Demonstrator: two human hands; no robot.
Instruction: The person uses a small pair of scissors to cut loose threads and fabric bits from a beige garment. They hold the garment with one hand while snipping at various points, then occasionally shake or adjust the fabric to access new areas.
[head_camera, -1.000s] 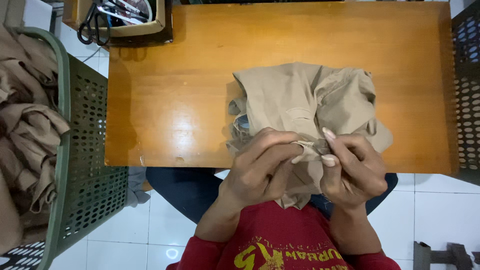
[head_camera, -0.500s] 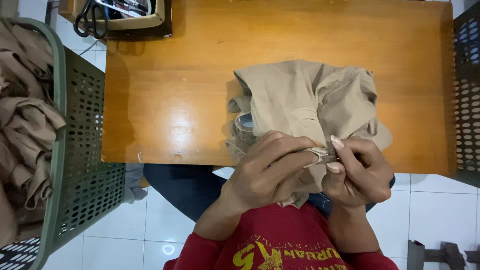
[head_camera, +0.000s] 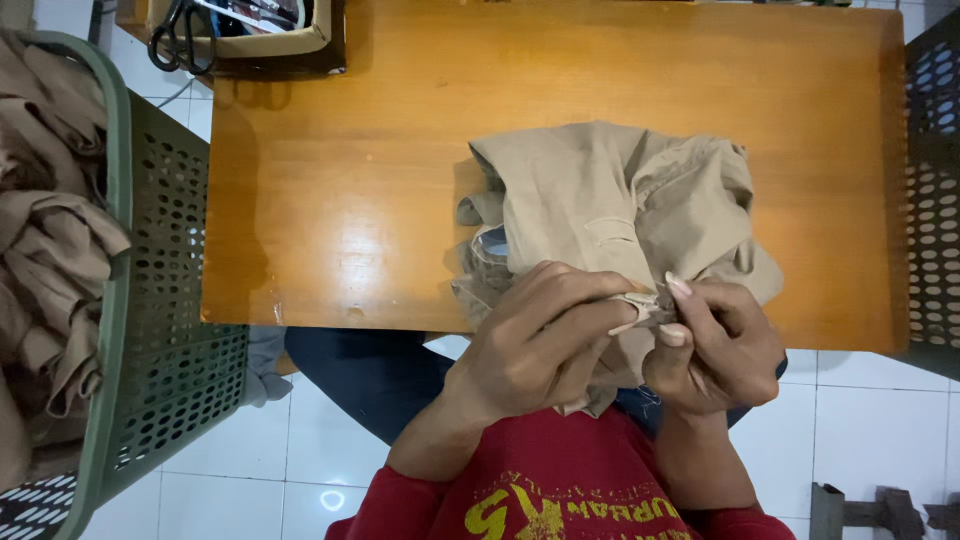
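Pinching one khaki garment (head_camera: 620, 205), two hands

— How is the light?

— Bright and even, from overhead. The wooden table (head_camera: 400, 150) carries a broad pale sheen on its left half, nearest the green basket (head_camera: 165, 330), and the white floor tiles below the table's near edge show one small bright glint.

— Shadows?

— Soft ones: a dark band along the table's left edge and a shade just left of the beige garment (head_camera: 620, 200).

— Sharpness?

— Crisp across the table; both hands look sharp, no motion blur. The table's edges bow slightly toward the frame corners.
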